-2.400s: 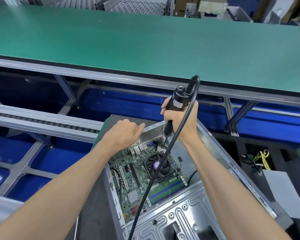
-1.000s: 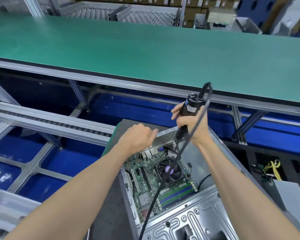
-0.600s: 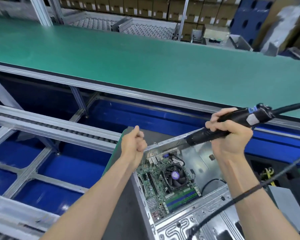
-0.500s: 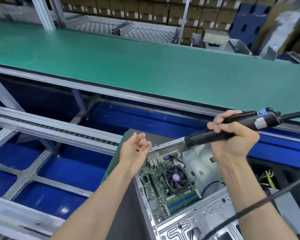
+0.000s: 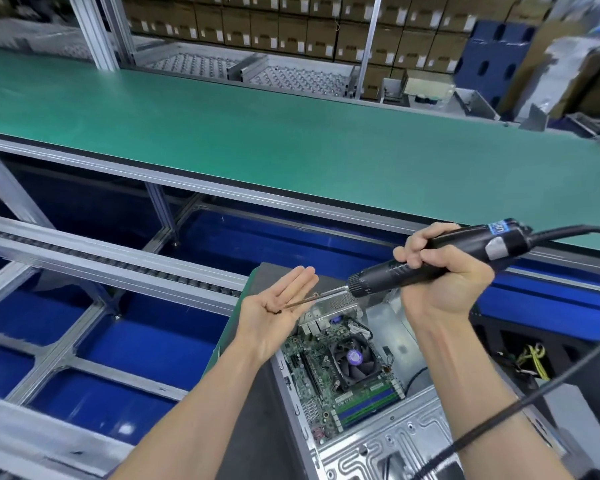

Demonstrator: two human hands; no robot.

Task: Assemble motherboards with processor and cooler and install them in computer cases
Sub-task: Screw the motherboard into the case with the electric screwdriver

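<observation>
Resting on flat left hand (image 5: 274, 306): small dark screw (image 5: 277, 310)

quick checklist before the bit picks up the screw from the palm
1. Screw lying loose on the open left hand: ok.
2. Left palm flat and facing up, fingers straight: ok.
3. Right hand wrapped firmly round the driver: ok.
4. Bit tip reaching the screw: ok, it points at the palm just beside it.
5. Screw seated on the bit tip: cannot tell, too small.
6. Motherboard sitting in the case, cooler mounted: ok; which holes lack screws, cannot tell.
</observation>
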